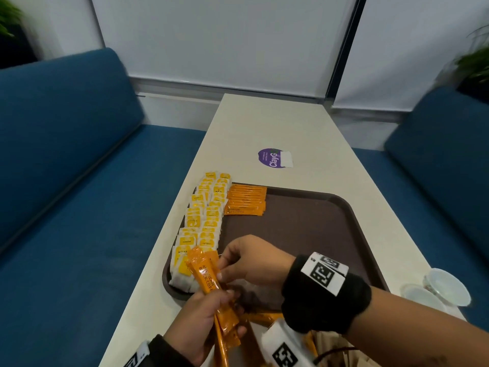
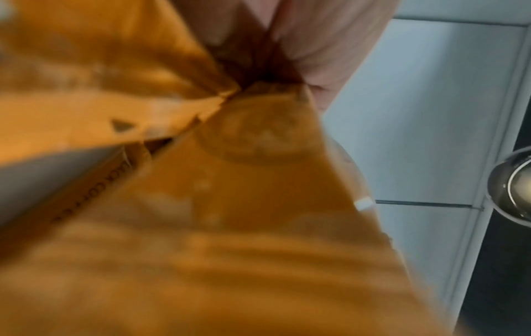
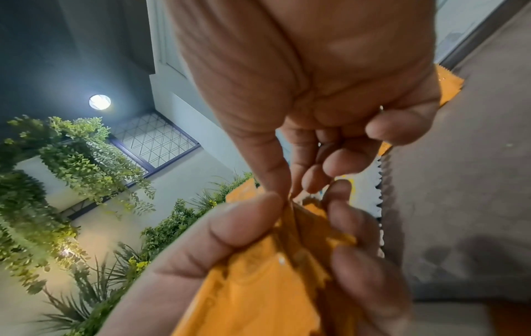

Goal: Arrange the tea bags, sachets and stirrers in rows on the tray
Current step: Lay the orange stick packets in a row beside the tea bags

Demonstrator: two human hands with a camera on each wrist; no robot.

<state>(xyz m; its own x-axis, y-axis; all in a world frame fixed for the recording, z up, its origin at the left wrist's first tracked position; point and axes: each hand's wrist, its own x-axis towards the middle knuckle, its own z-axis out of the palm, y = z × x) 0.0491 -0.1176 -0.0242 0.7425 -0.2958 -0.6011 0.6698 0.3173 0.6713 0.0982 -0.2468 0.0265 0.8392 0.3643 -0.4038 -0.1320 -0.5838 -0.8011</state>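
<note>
Far left on the tray [image 1: 344, 207], two rows of yellow-and-white tea bags [image 1: 203, 223] are already laid out along the left edge, overlapping like shingles. Just to their right, at the far end, a short row of orange coffee sachets [image 1: 246, 198] has been started, so it looks like the sachet step is what's being worked on now.

Down front, a bundle of orange sachets [image 1: 209, 282] is gripped in the left hand [image 1: 203, 321], fingers curled round it, held above the tray's near-left corner. The top of one sachet is pinched by the right hand [image 1: 251, 263], thumb and fingertips closed on it, apparently to peel a single one off the bunch.

Probably next: one sachet needs to be pulled free cleanly and set against the started row, edges lined up. More sachets and what may be stirrers are lying near the bottom edge, partly hidden.
</note>
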